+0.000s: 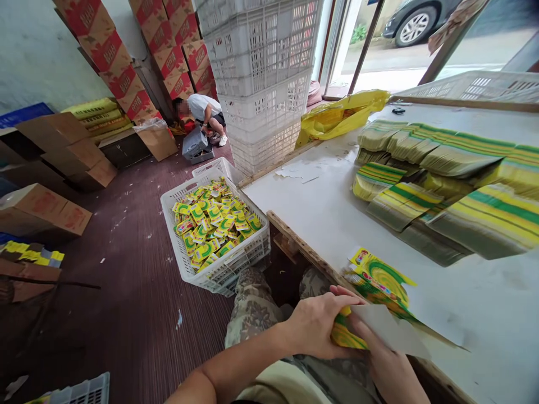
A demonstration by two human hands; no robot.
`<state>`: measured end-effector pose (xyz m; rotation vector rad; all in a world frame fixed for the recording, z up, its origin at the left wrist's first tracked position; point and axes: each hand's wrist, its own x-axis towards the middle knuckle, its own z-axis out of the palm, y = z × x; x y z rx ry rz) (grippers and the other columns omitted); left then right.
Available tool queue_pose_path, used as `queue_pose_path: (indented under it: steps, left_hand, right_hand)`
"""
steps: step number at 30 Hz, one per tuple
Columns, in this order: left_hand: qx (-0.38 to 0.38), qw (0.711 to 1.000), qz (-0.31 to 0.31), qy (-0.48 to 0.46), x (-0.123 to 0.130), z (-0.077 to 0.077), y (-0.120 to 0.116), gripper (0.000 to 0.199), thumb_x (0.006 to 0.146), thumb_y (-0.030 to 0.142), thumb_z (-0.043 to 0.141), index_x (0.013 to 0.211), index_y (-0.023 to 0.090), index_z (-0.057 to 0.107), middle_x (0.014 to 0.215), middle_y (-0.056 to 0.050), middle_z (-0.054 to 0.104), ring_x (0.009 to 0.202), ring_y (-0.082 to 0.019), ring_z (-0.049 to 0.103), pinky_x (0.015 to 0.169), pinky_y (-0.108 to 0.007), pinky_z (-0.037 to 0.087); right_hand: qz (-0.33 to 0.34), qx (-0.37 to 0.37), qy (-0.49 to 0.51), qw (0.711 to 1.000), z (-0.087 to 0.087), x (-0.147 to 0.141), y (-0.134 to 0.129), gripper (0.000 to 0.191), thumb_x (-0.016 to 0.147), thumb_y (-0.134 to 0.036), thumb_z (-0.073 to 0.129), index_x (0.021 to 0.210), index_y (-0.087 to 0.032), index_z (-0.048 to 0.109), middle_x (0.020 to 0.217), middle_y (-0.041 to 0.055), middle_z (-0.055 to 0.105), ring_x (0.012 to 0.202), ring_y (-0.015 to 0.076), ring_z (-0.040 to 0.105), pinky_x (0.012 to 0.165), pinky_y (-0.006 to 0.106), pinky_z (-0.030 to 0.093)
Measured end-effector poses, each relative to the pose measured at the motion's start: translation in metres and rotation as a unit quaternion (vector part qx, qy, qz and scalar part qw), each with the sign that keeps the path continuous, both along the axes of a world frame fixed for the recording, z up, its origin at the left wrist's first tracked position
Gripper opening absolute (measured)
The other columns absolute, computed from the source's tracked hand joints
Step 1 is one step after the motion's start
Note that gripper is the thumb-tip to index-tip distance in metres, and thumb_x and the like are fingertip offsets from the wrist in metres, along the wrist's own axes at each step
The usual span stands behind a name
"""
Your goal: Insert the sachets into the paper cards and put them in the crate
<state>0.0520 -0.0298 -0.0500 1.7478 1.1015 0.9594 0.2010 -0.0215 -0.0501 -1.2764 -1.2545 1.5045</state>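
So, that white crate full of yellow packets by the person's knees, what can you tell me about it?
The white crate looks like plastic, with slotted walls and an open top framed by a broad rim. It is heaped with small yellow-and-green packets, jumbled at many angles. It sits beside the white-topped table, in front of a patterned trouser leg; whether the leg touches it is unclear. I cannot tell what its base rests on.
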Motion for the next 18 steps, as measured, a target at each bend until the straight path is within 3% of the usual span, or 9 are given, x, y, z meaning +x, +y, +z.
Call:
queue_pose_path:
  steps: [3,6,9,11,13,15,18]
  left_hand:
    - [0.015,0.999,-0.038,0.008,0.0,-0.002,-0.001,0.08,0.07,0.038,0.076,0.14,0.025,0.04,0.136,-0.012,0.056,0.123,-0.032,0.055,0.103,-0.041,0.043]
    - [0.012,0.998,-0.043,0.037,-0.002,-0.006,0.0,0.074,0.064,0.033,0.079,0.13,0.026,0.048,0.127,-0.011,0.061,0.116,-0.033,0.06,0.096,-0.041,0.048]
    - [-0.033,0.997,-0.043,0.063,-0.005,-0.012,0.002,0.071,0.062,0.032,0.079,0.125,0.027,0.047,0.119,-0.008,0.061,0.105,-0.03,0.065,0.089,-0.038,0.051]
    - [-0.055,0.995,-0.044,0.067,-0.007,-0.019,0.004,0.08,0.06,0.03,0.078,0.13,0.026,0.038,0.116,-0.007,0.059,0.096,-0.028,0.066,0.083,-0.036,0.052]
    - [-0.048,0.996,-0.037,0.066,-0.008,-0.026,0.006,0.088,0.057,0.028,0.078,0.132,0.024,0.032,0.117,-0.009,0.055,0.095,-0.027,0.064,0.082,-0.037,0.052]
    - [-0.025,0.998,-0.018,0.063,-0.009,-0.029,0.008,0.09,0.055,0.027,0.079,0.131,0.021,0.032,0.121,-0.011,0.049,0.103,-0.029,0.06,0.087,-0.039,0.051]
    - [-0.003,0.997,0.021,0.079,-0.012,-0.021,0.01,0.081,0.055,0.029,0.079,0.125,0.018,0.039,0.12,-0.014,0.048,0.11,-0.032,0.054,0.092,-0.044,0.049]
  right_hand:
    - [0.022,-0.029,0.026,0.999,0.0,0.0,-0.003,0.048,0.091,-0.05,0.053,0.133,-0.026,0.056,0.133,0.0109,0.059,0.122,0.0291,0.056,0.096,0.042,0.053]
    - [0.03,-0.033,0.04,0.998,-0.007,0.001,-0.005,0.051,0.093,-0.054,0.046,0.134,-0.025,0.054,0.135,0.0134,0.058,0.122,0.0297,0.056,0.097,0.045,0.051]
    - [0.01,0.074,-0.039,0.996,-0.015,0.002,-0.007,0.054,0.093,-0.052,0.046,0.139,-0.023,0.05,0.14,0.0122,0.053,0.132,0.031,0.047,0.11,0.049,0.037]
    - [0.02,0.173,-0.121,0.977,-0.017,0.002,-0.008,0.059,0.091,-0.046,0.053,0.145,-0.025,0.042,0.147,0.0094,0.046,0.137,0.0308,0.04,0.115,0.049,0.031]
    - [0.069,0.249,-0.186,0.948,-0.018,0.003,-0.009,0.059,0.09,-0.037,0.055,0.147,-0.029,0.039,0.152,0.0064,0.039,0.136,0.03,0.041,0.112,0.046,0.037]
    - [0.106,0.29,-0.223,0.925,-0.017,0.004,-0.009,0.051,0.092,-0.027,0.05,0.143,-0.033,0.046,0.153,0.0042,0.038,0.133,0.0284,0.045,0.106,0.042,0.045]
    - [0.08,0.302,-0.235,0.921,-0.016,0.01,-0.007,0.047,0.093,-0.02,0.042,0.137,-0.032,0.054,0.15,0.0046,0.041,0.131,0.0272,0.049,0.106,0.042,0.045]
